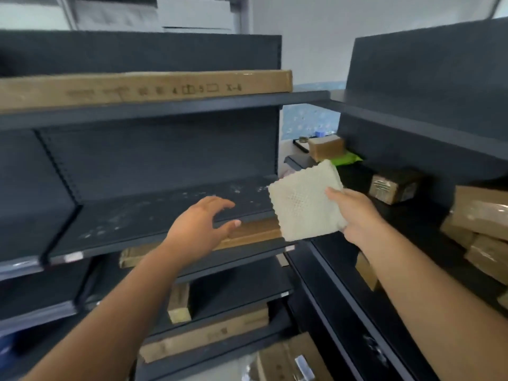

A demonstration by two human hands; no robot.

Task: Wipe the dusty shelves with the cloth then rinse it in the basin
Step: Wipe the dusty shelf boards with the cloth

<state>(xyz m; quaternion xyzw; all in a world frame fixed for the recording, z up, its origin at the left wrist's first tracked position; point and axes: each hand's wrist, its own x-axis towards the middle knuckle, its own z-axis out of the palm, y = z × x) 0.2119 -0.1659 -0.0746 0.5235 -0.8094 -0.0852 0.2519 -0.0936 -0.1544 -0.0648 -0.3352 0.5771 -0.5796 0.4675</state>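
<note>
A dark grey metal shelf (pixel 132 215) runs across the middle, speckled with pale dust. My right hand (pixel 357 215) holds a folded cream waffle-textured cloth (pixel 305 199) upright in the air, just off the shelf's right end. The fingers of my left hand (pixel 200 226) are spread, and it hovers over the shelf's front edge with nothing in it. No basin is in view.
A long flat cardboard box (pixel 143 89) lies on the shelf above. More long boxes (pixel 203 336) rest on the lower shelves. A second dark shelving unit (pixel 428 116) stands at the right, holding several taped cardboard parcels (pixel 395 185).
</note>
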